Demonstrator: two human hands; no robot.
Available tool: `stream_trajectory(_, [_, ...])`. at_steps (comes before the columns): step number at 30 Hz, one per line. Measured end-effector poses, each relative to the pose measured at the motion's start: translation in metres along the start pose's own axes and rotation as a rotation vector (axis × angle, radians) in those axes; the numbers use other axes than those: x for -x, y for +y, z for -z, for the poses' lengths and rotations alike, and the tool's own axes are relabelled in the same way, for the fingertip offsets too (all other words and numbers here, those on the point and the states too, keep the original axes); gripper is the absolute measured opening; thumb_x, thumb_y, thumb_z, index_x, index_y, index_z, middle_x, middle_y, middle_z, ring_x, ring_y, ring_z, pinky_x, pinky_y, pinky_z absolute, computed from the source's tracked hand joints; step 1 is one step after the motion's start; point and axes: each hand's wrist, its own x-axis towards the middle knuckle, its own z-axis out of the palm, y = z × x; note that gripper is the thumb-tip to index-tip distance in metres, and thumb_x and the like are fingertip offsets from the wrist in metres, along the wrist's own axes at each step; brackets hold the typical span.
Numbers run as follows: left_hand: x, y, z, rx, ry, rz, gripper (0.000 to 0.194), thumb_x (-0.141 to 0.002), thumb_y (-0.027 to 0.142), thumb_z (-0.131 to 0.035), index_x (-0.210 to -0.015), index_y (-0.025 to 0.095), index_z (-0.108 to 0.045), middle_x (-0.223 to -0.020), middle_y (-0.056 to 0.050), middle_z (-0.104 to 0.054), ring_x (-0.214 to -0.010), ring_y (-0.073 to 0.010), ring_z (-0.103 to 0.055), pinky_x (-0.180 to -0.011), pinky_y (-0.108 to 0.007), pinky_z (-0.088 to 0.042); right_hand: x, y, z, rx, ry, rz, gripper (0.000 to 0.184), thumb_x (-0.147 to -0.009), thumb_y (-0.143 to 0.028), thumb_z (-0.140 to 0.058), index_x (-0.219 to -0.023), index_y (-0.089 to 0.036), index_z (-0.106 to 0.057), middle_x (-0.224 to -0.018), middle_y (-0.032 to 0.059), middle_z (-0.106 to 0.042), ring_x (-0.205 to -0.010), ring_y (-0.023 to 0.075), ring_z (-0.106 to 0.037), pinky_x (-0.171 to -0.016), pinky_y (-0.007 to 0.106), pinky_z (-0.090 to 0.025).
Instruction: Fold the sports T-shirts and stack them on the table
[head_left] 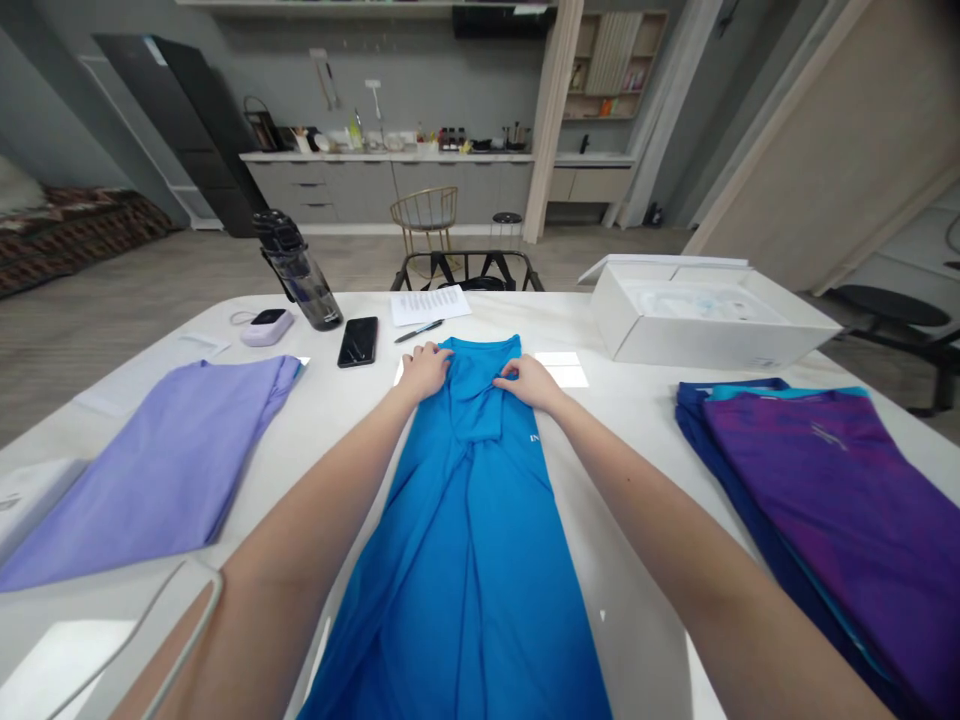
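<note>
A bright blue shirt [495,560] stretches lengthwise over the white table [330,400], its sides folded inward into a long strip that runs toward me. Small white letters show at its right side. Near the far end, a loose flap of the same cloth lies bunched on top. My left hand [425,371] holds the fabric by the far left edge, fingers bent onto it. With thumb and fingers pinched, my right hand [529,383] grips the cloth at the right of the flap. Both forearms reach along the two sides of the shirt.
A folded lavender garment [172,440] lies left; purple folded clothes [832,480] are stacked right. Behind are a water bottle [304,280], a phone [358,342], a pen [418,331], a paper sheet [429,306], a lilac device [268,327] and an open white box [712,340].
</note>
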Motion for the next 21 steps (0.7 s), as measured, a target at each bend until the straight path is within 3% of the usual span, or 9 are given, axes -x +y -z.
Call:
stream_trajectory(2, [-0.006, -0.002, -0.005, -0.02, 0.002, 0.034, 0.037, -0.1, 0.035, -0.042, -0.132, 0.029, -0.06, -0.134, -0.014, -0.055, -0.125, -0.0354, -0.049, -0.102, -0.055, -0.039, 0.002, -0.002, -0.003, -0.09, 0.027, 0.009, 0.014, -0.08, -0.034, -0.073, -0.08, -0.02, -0.072, -0.093, 0.0045, -0.072, -0.088, 0.0192, -0.065, -0.079, 0.028, -0.048])
stream_trajectory(6, [-0.009, -0.006, -0.005, -0.008, 0.055, 0.072, 0.025, -0.099, 0.034, -0.045, -0.112, 0.023, -0.064, -0.123, -0.014, -0.06, -0.121, -0.0339, -0.052, -0.1, -0.051, -0.039, 0.003, -0.006, 0.008, -0.359, 0.072, -0.073, 0.014, -0.078, -0.033, -0.072, -0.077, -0.02, -0.067, -0.069, -0.0012, -0.068, -0.068, 0.0157, -0.063, -0.067, 0.026, -0.047])
stream_trajectory(12, [-0.005, -0.003, 0.003, 0.135, 0.281, 0.179, 0.026, -0.103, 0.031, -0.035, -0.111, 0.022, -0.057, -0.121, -0.012, -0.064, -0.116, -0.0291, -0.055, -0.098, -0.048, -0.041, -0.003, 0.008, 0.038, -0.605, 0.04, -0.348, 0.011, -0.072, -0.024, -0.076, -0.075, -0.016, -0.07, -0.057, 0.0002, -0.062, -0.051, 0.0133, -0.055, -0.052, 0.025, -0.044])
stream_trajectory(15, [0.002, 0.007, 0.004, 0.094, 0.234, 0.223, 0.025, -0.102, 0.03, -0.038, -0.113, 0.021, -0.058, -0.125, -0.014, -0.062, -0.118, -0.0312, -0.054, -0.1, -0.049, -0.04, -0.005, 0.021, 0.032, -0.426, 0.051, -0.402, 0.01, -0.074, -0.025, -0.075, -0.074, -0.015, -0.073, -0.063, 0.0042, -0.067, -0.06, 0.0169, -0.062, -0.059, 0.027, -0.048])
stream_trajectory(17, [0.011, 0.015, 0.004, 0.061, 0.243, 0.18, 0.029, -0.1, 0.027, -0.04, -0.121, 0.018, -0.058, -0.129, -0.016, -0.06, -0.121, -0.0323, -0.053, -0.102, -0.049, -0.039, -0.003, 0.027, 0.023, -0.235, 0.101, -0.387, 0.009, -0.079, -0.024, -0.071, -0.079, -0.016, -0.075, -0.074, 0.0066, -0.072, -0.073, 0.0202, -0.068, -0.069, 0.029, -0.051])
stream_trajectory(21, [0.042, 0.031, 0.002, 0.11, 0.227, -0.136, 0.038, -0.102, 0.023, -0.033, -0.13, 0.016, -0.058, -0.134, -0.016, -0.058, -0.124, -0.0275, -0.055, -0.107, -0.042, -0.041, 0.014, 0.018, 0.011, 0.04, 0.21, -0.25, 0.028, -0.091, -0.03, -0.06, -0.114, -0.019, -0.071, -0.104, 0.0107, -0.073, -0.095, 0.0246, -0.068, -0.084, 0.034, -0.052])
